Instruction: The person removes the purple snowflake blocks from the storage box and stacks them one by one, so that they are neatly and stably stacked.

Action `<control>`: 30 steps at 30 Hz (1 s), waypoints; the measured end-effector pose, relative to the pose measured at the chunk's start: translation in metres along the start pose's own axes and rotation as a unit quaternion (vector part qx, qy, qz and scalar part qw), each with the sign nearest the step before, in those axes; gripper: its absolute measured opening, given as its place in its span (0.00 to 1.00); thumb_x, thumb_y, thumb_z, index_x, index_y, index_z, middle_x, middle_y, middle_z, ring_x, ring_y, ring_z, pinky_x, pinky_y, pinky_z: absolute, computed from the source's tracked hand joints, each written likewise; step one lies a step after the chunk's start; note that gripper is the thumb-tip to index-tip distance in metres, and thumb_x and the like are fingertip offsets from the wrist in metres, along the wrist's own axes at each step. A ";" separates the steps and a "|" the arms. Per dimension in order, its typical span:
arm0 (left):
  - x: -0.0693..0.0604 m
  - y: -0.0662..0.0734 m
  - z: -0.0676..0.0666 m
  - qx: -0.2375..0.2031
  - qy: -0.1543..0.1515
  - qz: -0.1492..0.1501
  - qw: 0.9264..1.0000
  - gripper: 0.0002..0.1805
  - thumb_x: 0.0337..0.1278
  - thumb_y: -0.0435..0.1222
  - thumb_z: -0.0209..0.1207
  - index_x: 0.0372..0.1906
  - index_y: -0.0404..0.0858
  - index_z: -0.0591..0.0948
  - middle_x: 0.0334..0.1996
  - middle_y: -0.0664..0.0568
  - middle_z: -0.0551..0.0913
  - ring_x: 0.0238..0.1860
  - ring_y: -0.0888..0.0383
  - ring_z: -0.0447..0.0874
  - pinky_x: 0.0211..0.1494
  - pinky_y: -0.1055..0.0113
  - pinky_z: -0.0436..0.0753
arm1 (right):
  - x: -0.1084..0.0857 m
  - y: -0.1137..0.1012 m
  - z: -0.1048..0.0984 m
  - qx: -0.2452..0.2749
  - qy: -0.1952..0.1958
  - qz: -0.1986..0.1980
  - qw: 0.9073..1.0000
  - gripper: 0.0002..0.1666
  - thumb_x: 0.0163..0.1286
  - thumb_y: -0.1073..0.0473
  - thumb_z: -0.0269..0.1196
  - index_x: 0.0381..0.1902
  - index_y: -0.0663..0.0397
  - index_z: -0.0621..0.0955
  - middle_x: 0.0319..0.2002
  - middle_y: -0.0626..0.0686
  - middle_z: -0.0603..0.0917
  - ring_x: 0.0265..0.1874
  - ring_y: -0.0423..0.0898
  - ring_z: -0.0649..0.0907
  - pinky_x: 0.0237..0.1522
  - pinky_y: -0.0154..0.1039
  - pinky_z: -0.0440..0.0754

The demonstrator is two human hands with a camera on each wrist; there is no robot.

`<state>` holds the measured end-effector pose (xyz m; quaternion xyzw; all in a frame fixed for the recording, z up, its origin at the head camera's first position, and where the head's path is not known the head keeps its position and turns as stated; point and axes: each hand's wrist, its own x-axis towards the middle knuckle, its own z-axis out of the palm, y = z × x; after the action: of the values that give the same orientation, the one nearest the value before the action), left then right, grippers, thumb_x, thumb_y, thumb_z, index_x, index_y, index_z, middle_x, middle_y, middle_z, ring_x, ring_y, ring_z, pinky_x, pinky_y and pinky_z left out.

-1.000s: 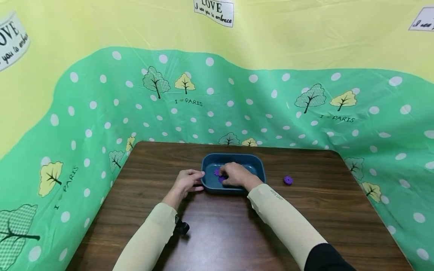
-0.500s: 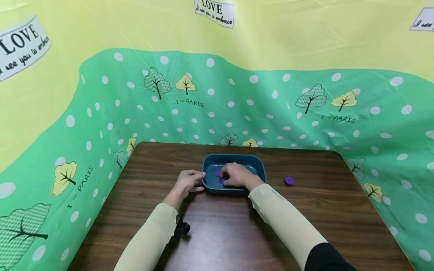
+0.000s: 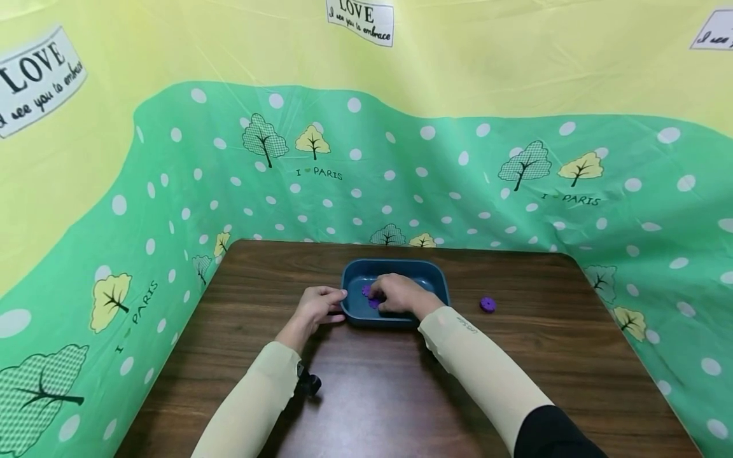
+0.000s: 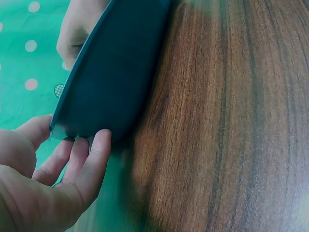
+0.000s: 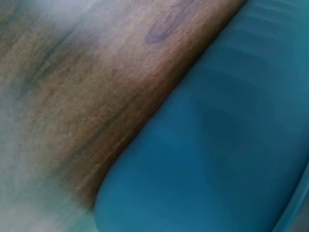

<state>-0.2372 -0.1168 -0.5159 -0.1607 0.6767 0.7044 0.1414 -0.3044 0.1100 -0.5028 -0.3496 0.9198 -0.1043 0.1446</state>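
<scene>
A blue plastic box (image 3: 426,268) stands on the table in the head view. My left hand (image 3: 314,306) holds its left end, with the thumb at the rim and the fingers (image 4: 99,154) against the outer wall. Inside the box, my right hand (image 3: 401,296) reaches down with curled fingers onto a small purple notched disc (image 3: 374,304), partly covered by the fingertips. Another purple disc (image 3: 366,291) lies just beyond it. The right wrist view has only the box's wall (image 5: 193,169) and the tabletop; that hand is outside it.
A separate purple disc (image 3: 488,305) lies on the wooden table (image 3: 544,356), right of the box. Behind and beside the table hangs a green and yellow printed cloth (image 3: 435,172). A black wrist camera (image 3: 309,384) sits under the left forearm.
Both hands and the box keep nearly the same place. The right fingers shift only very slightly at the purple discs. On the left, the printed cloth appears to have shifted.
</scene>
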 end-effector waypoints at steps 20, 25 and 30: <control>-0.002 0.004 0.004 0.010 -0.001 0.006 1.000 0.15 0.67 0.37 0.67 0.49 0.30 0.84 0.41 0.42 0.84 0.39 0.53 0.86 0.51 0.50 0.91 | -0.006 0.007 -0.002 0.018 0.013 0.025 0.999 0.17 0.63 0.51 0.75 0.49 0.45 0.86 0.43 0.45 0.85 0.41 0.40 0.81 0.50 0.40 0.86; -0.003 0.003 0.003 0.012 0.002 0.007 1.000 0.15 0.67 0.38 0.67 0.49 0.30 0.84 0.42 0.41 0.83 0.39 0.53 0.87 0.49 0.52 0.92 | -0.012 0.011 -0.004 0.022 0.031 0.015 0.999 0.19 0.64 0.51 0.74 0.53 0.44 0.87 0.45 0.44 0.84 0.43 0.40 0.82 0.49 0.40 0.87; -0.003 0.000 0.001 0.016 0.008 0.000 1.000 0.16 0.67 0.39 0.67 0.50 0.30 0.84 0.45 0.38 0.84 0.40 0.51 0.87 0.49 0.52 0.92 | -0.020 0.014 -0.006 0.037 0.039 0.015 0.998 0.20 0.64 0.51 0.74 0.53 0.47 0.87 0.45 0.44 0.83 0.42 0.40 0.82 0.49 0.40 0.87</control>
<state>-0.2342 -0.1158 -0.5142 -0.1636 0.6888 0.6925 0.1384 -0.3005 0.1347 -0.4976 -0.3258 0.9255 -0.1493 0.1227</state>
